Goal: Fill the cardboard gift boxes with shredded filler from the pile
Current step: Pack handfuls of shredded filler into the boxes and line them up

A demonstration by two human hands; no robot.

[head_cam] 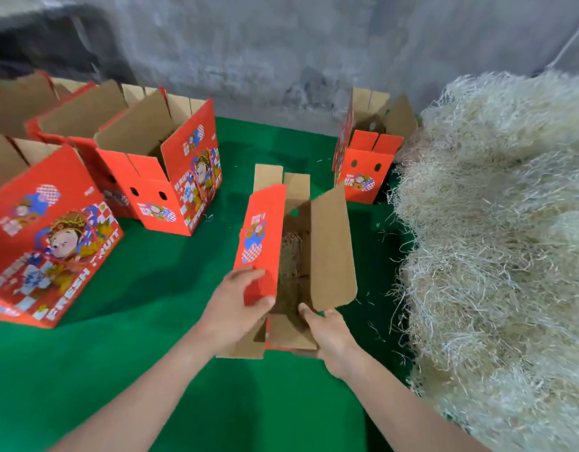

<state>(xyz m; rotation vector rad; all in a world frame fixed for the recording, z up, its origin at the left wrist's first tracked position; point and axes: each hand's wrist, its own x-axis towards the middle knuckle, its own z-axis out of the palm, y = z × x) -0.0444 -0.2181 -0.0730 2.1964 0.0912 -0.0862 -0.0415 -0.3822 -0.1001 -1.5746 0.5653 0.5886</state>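
A green mat covers the floor across the lower frame, below a grey wall. Down the right side rises the pile of pale shredded filler. At left stand open red printed boxes, the nearest left box at the edge of the frame and the second left box behind it. The far box, upper right of centre, sits just beside the pile. The centre box stands open with a little filler in its bottom. The left hand grips its red flap, thumb inside. The right hand holds the near end, fingers curled round it, thumb at the brown flap.
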